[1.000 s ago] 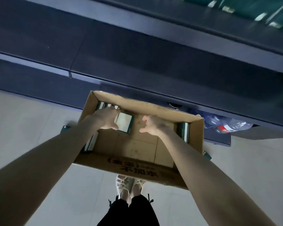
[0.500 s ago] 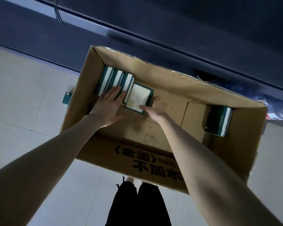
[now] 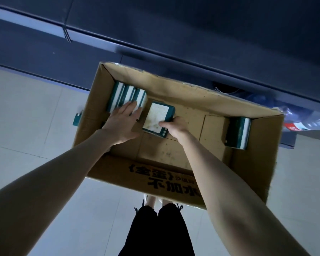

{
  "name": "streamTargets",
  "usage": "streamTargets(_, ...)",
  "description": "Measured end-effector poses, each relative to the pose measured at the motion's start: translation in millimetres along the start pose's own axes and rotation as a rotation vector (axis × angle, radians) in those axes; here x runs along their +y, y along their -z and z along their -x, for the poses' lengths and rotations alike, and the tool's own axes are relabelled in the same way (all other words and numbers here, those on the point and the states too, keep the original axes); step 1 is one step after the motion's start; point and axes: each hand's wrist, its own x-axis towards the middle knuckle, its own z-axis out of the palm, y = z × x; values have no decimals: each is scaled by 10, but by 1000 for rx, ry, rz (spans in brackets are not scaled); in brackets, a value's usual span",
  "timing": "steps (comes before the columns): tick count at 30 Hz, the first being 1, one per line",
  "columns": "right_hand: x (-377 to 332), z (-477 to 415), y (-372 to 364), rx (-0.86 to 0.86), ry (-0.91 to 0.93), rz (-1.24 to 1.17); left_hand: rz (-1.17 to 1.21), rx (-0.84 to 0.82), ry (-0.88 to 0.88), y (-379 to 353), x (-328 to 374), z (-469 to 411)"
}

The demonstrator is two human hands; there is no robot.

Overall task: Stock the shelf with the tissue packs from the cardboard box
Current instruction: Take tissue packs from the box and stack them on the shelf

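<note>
Reaching into the box before the dark shelf. Resting the left hand, straight-fingered, on three upright packs in the far left corner. Gripping the near end of a flat pack just beside them with the right hand. Leaving other packs upright against the right wall.

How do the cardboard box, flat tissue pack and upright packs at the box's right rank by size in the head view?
cardboard box
flat tissue pack
upright packs, close to it, so unsure
</note>
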Motion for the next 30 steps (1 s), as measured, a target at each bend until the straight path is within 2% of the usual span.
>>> streamTargets(3,-126,463,331,-8,2,-40,81,32,-76,252,326,228)
streamTargets(6,-307,1109,719,6,79,-98,178,126,-156,598,735,505)
streamTargets(12,-648,2371,1602,140,251,-166,246,455,-324,1425,1620,1008)
streamTargets(17,-728,3209,2505,340,417,-215,352,603,-455,2179,2360,1303)
streamTargets(20,-615,3658,3096,473,545,-198,410,610,-511,2555,2875,1445)
streamTargets(25,-265,4396,4054,413,674,154,536,506,-595,2980,3873,1606)
streamTargets(30,147,4728,4971,448,725,260,632,543,-647,3113,4958,1664)
